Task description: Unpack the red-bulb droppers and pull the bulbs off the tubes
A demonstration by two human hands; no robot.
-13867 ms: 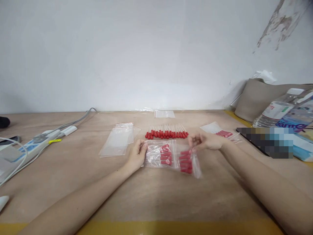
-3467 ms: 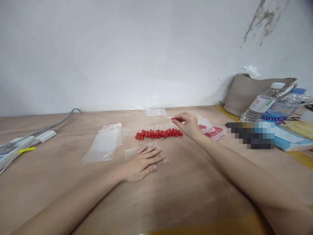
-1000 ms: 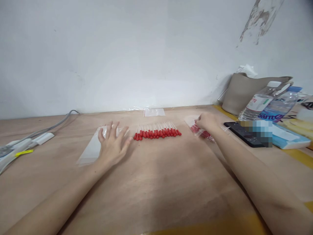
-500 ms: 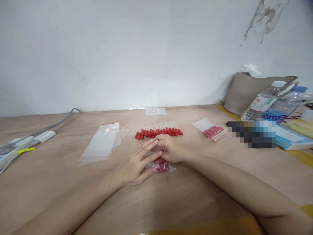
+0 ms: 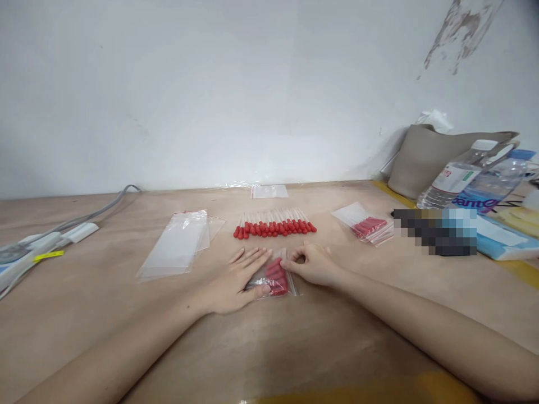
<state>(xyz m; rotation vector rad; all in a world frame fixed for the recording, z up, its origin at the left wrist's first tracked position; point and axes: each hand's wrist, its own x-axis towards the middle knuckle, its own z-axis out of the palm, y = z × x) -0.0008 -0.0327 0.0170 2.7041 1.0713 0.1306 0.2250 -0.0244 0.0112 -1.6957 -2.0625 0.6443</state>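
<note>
A small clear zip bag (image 5: 275, 278) with several red-tipped sticks inside lies flat on the table between my hands. My left hand (image 5: 233, 283) rests palm down over the bag's left part, fingers stretched out, thumb across its near corner. With thumb and index finger curled into a ring, my right hand (image 5: 314, 264) pinches at the bag's right, zip-side edge. Just beyond them, red-tipped sticks (image 5: 273, 224) lie in a row, their red heads towards me and pale shafts pointing away.
Clear flat bags (image 5: 174, 247) lie in a stack at left, and another bag (image 5: 269, 192) lies by the wall. A filled bag (image 5: 366, 224) of red-tipped sticks sits at right. Bottles (image 5: 452, 179), a grey-brown bag (image 5: 421, 160) and a blue pack (image 5: 505, 235) stand farther right; a cable (image 5: 99, 213) runs at left.
My right hand has moved right and nearer me, away from my left fingertips to the bag's edge. More of the red heads in the bag now shows. My left hand stays nearly in place.
</note>
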